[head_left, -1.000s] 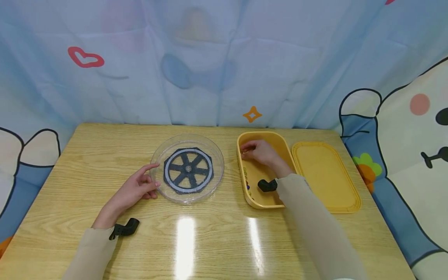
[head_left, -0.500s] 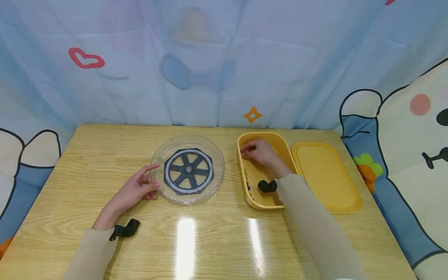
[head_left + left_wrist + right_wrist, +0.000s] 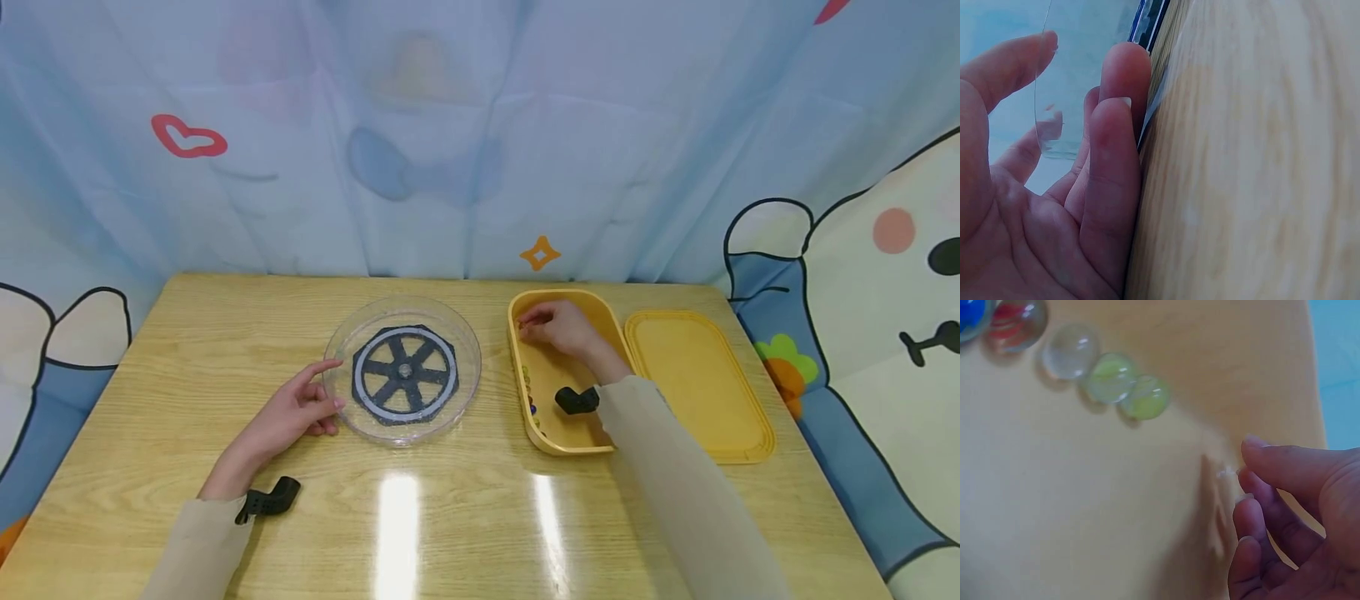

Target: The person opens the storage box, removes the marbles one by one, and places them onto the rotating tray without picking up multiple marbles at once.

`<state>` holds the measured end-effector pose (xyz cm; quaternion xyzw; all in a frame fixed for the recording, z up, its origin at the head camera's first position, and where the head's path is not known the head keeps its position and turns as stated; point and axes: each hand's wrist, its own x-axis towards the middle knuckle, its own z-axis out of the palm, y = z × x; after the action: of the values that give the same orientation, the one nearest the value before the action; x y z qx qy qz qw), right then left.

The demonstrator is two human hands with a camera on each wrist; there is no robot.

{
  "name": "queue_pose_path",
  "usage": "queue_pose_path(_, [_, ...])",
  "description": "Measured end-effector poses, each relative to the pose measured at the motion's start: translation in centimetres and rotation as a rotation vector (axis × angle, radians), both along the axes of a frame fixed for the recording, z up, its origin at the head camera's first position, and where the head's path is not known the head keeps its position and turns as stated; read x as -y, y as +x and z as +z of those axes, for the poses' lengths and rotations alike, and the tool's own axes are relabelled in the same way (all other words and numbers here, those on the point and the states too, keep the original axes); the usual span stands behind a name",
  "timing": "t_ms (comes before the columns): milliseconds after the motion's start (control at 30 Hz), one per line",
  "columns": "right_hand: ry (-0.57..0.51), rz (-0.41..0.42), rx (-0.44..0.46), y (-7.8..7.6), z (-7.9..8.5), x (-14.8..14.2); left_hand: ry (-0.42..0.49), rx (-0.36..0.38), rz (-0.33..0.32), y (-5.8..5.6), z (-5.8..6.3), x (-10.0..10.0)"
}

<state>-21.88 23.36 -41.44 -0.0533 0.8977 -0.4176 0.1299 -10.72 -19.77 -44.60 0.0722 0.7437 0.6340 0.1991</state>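
Note:
My left hand is at the left edge of a clear round turntable, its thumb and forefinger spread along the rim. Through the turntable shows a dark spoked base with a pale ring. The left wrist view shows relaxed fingers beside the transparent edge. My right hand is inside a yellow bin, near its far left corner. In the right wrist view its thumb and forefinger pinch toward a clear, glinting marble with a faint outline.
Several marbles lie in a row along the bin's left wall: blue, red, clear and yellow-green. A yellow lid lies flat to the right of the bin. Behind the wooden table hangs a printed curtain.
Both hands stay in nearly the same places. The whole head view shifts slightly downward, and the turntable and bin keep their positions on the table.

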Motion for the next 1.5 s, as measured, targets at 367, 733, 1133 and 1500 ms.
queue_pose_path(367, [-0.03, -0.005, -0.026, 0.8, 2.8, -0.2, -0.001, -0.008, 0.006, 0.1, -0.1, 0.0])
queue_pose_path(733, [-0.033, 0.028, -0.065, 2.3, 5.4, 1.4, -0.005, -0.009, 0.004, 0.1, 0.0, 0.1])
queue_pose_path(1133, [-0.065, 0.141, -0.161, 4.7, 6.2, 6.9, -0.011, -0.017, 0.006, 0.2, -0.1, 0.1])
queue_pose_path(1500, [-0.157, 0.166, -0.179, 6.5, 4.6, 11.1, -0.014, -0.023, 0.011, 0.1, -0.2, -0.1])
